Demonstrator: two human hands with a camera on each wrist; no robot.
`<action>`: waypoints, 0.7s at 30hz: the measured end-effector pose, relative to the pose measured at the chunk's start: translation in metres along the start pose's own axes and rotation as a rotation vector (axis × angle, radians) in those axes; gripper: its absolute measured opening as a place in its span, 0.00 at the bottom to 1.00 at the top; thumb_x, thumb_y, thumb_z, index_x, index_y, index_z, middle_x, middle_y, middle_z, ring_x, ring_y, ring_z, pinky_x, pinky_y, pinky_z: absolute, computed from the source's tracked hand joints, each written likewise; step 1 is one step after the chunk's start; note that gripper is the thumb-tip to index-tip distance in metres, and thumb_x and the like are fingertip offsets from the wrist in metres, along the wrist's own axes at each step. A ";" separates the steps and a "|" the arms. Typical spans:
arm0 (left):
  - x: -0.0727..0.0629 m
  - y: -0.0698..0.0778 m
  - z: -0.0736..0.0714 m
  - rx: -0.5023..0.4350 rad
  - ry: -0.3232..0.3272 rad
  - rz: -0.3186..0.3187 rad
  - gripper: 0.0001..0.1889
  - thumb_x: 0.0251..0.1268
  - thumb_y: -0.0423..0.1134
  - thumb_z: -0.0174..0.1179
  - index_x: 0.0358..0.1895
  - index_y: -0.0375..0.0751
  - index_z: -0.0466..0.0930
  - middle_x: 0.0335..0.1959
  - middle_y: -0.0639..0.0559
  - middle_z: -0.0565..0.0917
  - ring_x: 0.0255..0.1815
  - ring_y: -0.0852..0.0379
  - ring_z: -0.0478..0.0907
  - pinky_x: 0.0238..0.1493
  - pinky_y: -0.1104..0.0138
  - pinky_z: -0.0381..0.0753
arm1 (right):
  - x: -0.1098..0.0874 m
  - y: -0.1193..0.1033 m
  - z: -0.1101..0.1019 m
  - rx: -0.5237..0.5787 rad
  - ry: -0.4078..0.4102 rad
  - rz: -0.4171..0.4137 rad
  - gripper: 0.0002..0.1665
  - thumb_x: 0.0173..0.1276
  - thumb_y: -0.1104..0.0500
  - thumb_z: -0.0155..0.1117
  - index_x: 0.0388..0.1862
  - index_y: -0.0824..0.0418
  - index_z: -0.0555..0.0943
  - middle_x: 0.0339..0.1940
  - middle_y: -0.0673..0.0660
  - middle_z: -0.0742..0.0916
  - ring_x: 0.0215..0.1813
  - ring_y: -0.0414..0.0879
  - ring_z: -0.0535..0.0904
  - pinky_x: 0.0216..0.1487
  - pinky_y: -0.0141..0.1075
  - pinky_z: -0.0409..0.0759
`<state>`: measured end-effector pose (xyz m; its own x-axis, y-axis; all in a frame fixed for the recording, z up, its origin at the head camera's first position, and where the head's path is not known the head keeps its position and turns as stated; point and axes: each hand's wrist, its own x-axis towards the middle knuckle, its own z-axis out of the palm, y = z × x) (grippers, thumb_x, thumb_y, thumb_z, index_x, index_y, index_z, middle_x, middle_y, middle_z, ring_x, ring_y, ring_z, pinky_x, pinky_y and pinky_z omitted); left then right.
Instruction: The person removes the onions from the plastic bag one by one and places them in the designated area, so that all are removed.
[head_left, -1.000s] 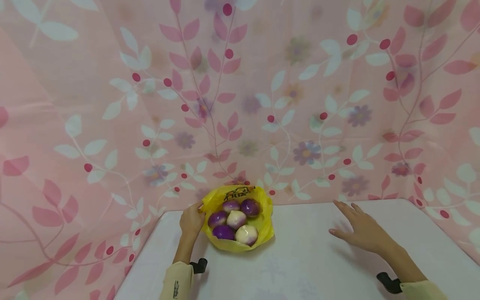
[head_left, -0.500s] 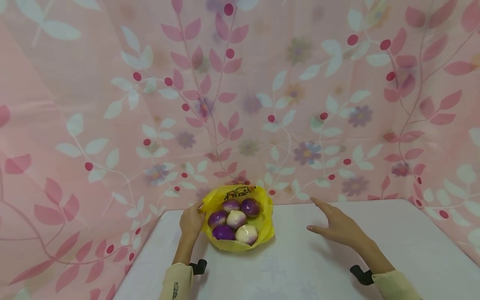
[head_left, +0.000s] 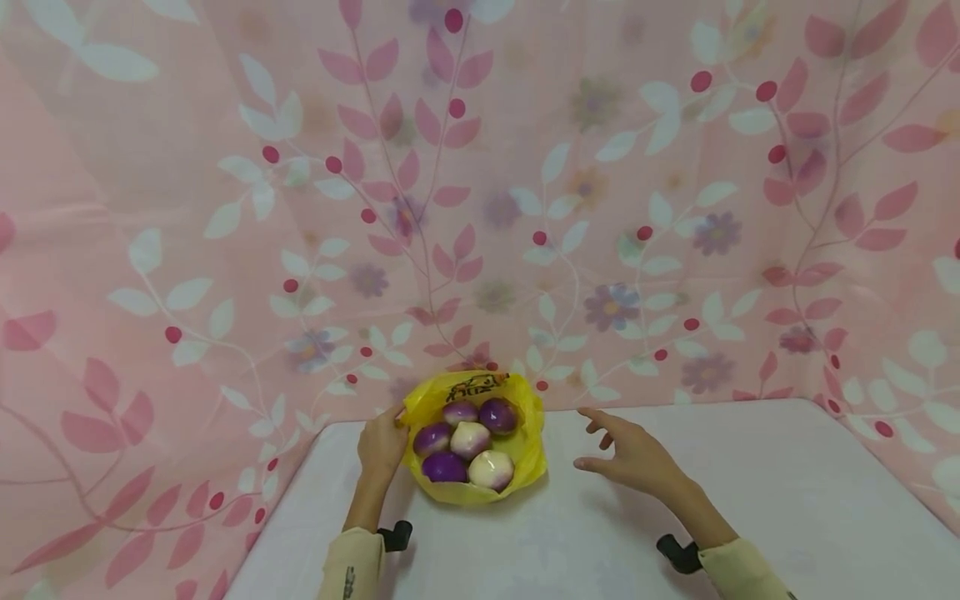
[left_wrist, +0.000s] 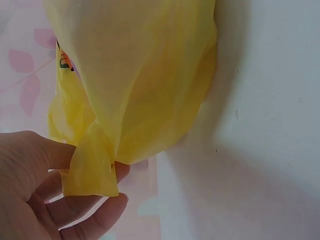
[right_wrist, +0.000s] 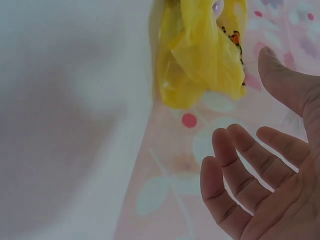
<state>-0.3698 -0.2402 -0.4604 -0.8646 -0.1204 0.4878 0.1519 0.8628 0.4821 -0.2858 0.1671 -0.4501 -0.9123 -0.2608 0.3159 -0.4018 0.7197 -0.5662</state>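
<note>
A yellow plastic bag [head_left: 530,462] with black print stands on the table with its mouth spread wide. Inside lie several round, glossy turnips, some deep purple and some mostly cream, such as the pale turnip [head_left: 491,471] at the front. My left hand [head_left: 381,446] pinches the bag's left edge; in the left wrist view a gathered corner of the bag [left_wrist: 92,172] sits between thumb and fingers. To the right of the bag, my right hand [head_left: 633,454] hovers above the table, thumb apart from loosely bent fingers, touching nothing. In the right wrist view its palm [right_wrist: 285,210] shows bare.
A white-covered table [head_left: 555,550] runs beneath both hands. Behind it hangs a pink floral cloth [head_left: 480,250], close to the table's back edge. Each forearm wears a black wrist mount, one seen as the right mount [head_left: 678,554].
My right hand has moved left across the table toward the bag, and its fingers have bent a little more. The left hand and the bag have stayed in place.
</note>
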 end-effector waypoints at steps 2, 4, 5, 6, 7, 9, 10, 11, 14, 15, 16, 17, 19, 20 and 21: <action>0.001 -0.001 -0.001 -0.003 -0.008 -0.007 0.22 0.56 0.28 0.66 0.56 0.37 0.83 0.37 0.37 0.87 0.13 0.54 0.69 0.14 0.63 0.68 | 0.004 -0.005 0.005 0.011 0.000 -0.005 0.48 0.53 0.42 0.78 0.71 0.52 0.71 0.49 0.48 0.84 0.41 0.44 0.79 0.33 0.35 0.76; 0.001 -0.001 -0.001 -0.001 -0.015 -0.011 0.22 0.56 0.28 0.66 0.57 0.37 0.83 0.38 0.36 0.87 0.14 0.53 0.71 0.15 0.62 0.70 | 0.007 -0.010 0.010 0.033 -0.003 -0.014 0.46 0.53 0.43 0.78 0.69 0.52 0.72 0.48 0.48 0.84 0.40 0.43 0.79 0.33 0.35 0.76; 0.001 -0.002 -0.001 0.000 -0.018 -0.013 0.22 0.56 0.28 0.66 0.57 0.37 0.83 0.39 0.36 0.87 0.15 0.53 0.72 0.16 0.62 0.71 | 0.009 -0.013 0.013 0.042 -0.007 -0.015 0.45 0.53 0.44 0.79 0.68 0.52 0.73 0.47 0.48 0.84 0.39 0.43 0.79 0.33 0.35 0.76; 0.001 -0.002 -0.001 -0.001 -0.020 -0.013 0.22 0.56 0.29 0.66 0.57 0.37 0.82 0.39 0.36 0.87 0.16 0.52 0.74 0.16 0.61 0.71 | 0.010 -0.015 0.015 0.048 -0.012 -0.017 0.44 0.53 0.44 0.79 0.68 0.52 0.73 0.47 0.48 0.84 0.39 0.43 0.79 0.32 0.35 0.76; 0.001 -0.002 -0.001 0.000 -0.021 -0.013 0.22 0.56 0.29 0.66 0.57 0.37 0.82 0.39 0.36 0.87 0.17 0.52 0.75 0.16 0.60 0.72 | 0.012 -0.017 0.018 0.051 -0.016 -0.019 0.43 0.53 0.44 0.79 0.67 0.52 0.73 0.47 0.48 0.84 0.38 0.42 0.79 0.32 0.34 0.76; 0.000 -0.003 -0.001 0.001 -0.020 -0.016 0.22 0.56 0.29 0.66 0.57 0.38 0.83 0.39 0.37 0.87 0.18 0.50 0.76 0.17 0.60 0.73 | 0.015 -0.022 0.023 0.059 -0.029 -0.019 0.43 0.53 0.44 0.79 0.66 0.53 0.74 0.46 0.49 0.84 0.37 0.43 0.79 0.32 0.34 0.76; 0.000 -0.003 -0.001 0.003 -0.020 -0.019 0.22 0.56 0.29 0.66 0.57 0.39 0.83 0.39 0.37 0.87 0.19 0.50 0.77 0.17 0.59 0.73 | 0.016 -0.024 0.025 0.058 -0.032 -0.016 0.43 0.53 0.44 0.79 0.66 0.53 0.75 0.46 0.48 0.85 0.36 0.43 0.79 0.32 0.34 0.76; 0.000 -0.003 0.000 0.007 -0.018 -0.017 0.22 0.56 0.30 0.66 0.57 0.39 0.83 0.38 0.37 0.87 0.19 0.49 0.77 0.18 0.59 0.74 | 0.017 -0.026 0.027 0.057 -0.036 -0.010 0.42 0.52 0.44 0.79 0.65 0.54 0.75 0.45 0.48 0.85 0.36 0.42 0.78 0.32 0.34 0.76; 0.000 -0.002 0.000 0.016 -0.016 -0.020 0.22 0.56 0.30 0.66 0.57 0.40 0.83 0.39 0.37 0.87 0.21 0.47 0.78 0.19 0.57 0.74 | 0.021 -0.031 0.032 0.058 -0.039 -0.006 0.42 0.52 0.44 0.79 0.65 0.55 0.76 0.44 0.47 0.85 0.34 0.41 0.77 0.30 0.34 0.76; 0.000 -0.002 -0.001 0.020 -0.014 -0.018 0.22 0.56 0.30 0.66 0.57 0.40 0.83 0.39 0.37 0.87 0.21 0.46 0.78 0.20 0.57 0.75 | 0.022 -0.033 0.034 0.059 -0.037 -0.009 0.42 0.52 0.44 0.79 0.64 0.56 0.76 0.43 0.47 0.85 0.33 0.40 0.77 0.30 0.34 0.75; 0.001 -0.002 -0.001 0.020 -0.013 -0.016 0.22 0.55 0.30 0.67 0.57 0.39 0.83 0.39 0.37 0.87 0.21 0.46 0.78 0.20 0.56 0.75 | 0.023 -0.035 0.036 0.059 -0.036 -0.013 0.42 0.52 0.44 0.79 0.64 0.56 0.76 0.43 0.47 0.85 0.32 0.39 0.77 0.29 0.34 0.75; 0.001 -0.001 -0.002 0.019 -0.014 -0.014 0.22 0.55 0.29 0.67 0.57 0.39 0.83 0.39 0.36 0.87 0.21 0.46 0.79 0.20 0.56 0.75 | 0.024 -0.037 0.037 0.065 -0.037 -0.015 0.42 0.52 0.44 0.79 0.64 0.56 0.76 0.42 0.47 0.85 0.30 0.39 0.76 0.28 0.34 0.75; 0.001 -0.001 -0.002 0.020 -0.014 -0.013 0.22 0.55 0.29 0.67 0.57 0.38 0.83 0.39 0.36 0.87 0.21 0.46 0.78 0.20 0.56 0.75 | 0.027 -0.040 0.041 0.072 -0.042 -0.024 0.42 0.52 0.44 0.79 0.64 0.57 0.76 0.42 0.49 0.85 0.28 0.38 0.75 0.27 0.33 0.75; 0.001 -0.001 -0.003 0.018 -0.015 -0.012 0.22 0.55 0.29 0.67 0.56 0.38 0.83 0.40 0.36 0.87 0.20 0.46 0.78 0.19 0.56 0.75 | 0.029 -0.042 0.042 0.075 -0.046 -0.027 0.42 0.53 0.43 0.78 0.64 0.57 0.76 0.42 0.49 0.85 0.27 0.38 0.75 0.26 0.33 0.74; 0.001 -0.001 -0.003 0.016 -0.016 -0.009 0.22 0.55 0.29 0.67 0.56 0.37 0.83 0.40 0.36 0.87 0.20 0.47 0.77 0.19 0.57 0.75 | 0.030 -0.044 0.044 0.079 -0.051 -0.031 0.41 0.53 0.43 0.78 0.64 0.57 0.76 0.42 0.50 0.85 0.27 0.38 0.75 0.25 0.33 0.74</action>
<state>-0.3693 -0.2428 -0.4586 -0.8735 -0.1204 0.4717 0.1365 0.8695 0.4748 -0.2991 0.0988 -0.4494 -0.9014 -0.3160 0.2960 -0.4330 0.6582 -0.6159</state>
